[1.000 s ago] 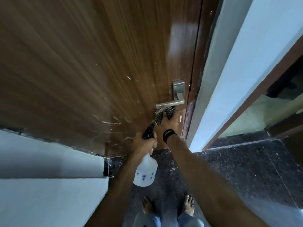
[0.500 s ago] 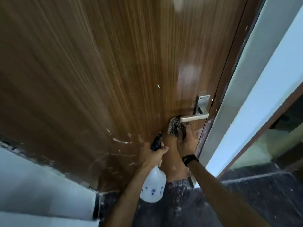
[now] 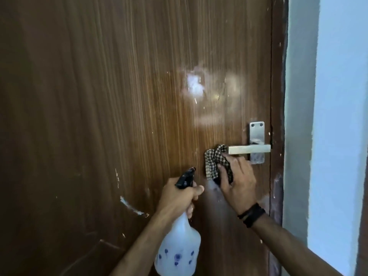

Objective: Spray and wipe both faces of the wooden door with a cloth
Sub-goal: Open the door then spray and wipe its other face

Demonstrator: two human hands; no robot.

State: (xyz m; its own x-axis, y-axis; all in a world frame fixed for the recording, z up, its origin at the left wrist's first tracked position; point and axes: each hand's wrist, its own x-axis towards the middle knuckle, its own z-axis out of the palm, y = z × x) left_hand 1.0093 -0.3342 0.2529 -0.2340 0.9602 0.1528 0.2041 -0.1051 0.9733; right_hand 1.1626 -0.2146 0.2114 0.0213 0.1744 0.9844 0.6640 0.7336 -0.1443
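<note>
The left hand grips the neck of the spray bottle, fingers curled round it under the black nozzle, which points at the wooden door. To its right, the right hand presses the checked cloth flat against the door, just left of and below the lever handle. To wipe well, I judge the cloth should stay spread under the fingers and sweep the paint-flecked lower panel in overlapping strokes, working round the handle.
</note>
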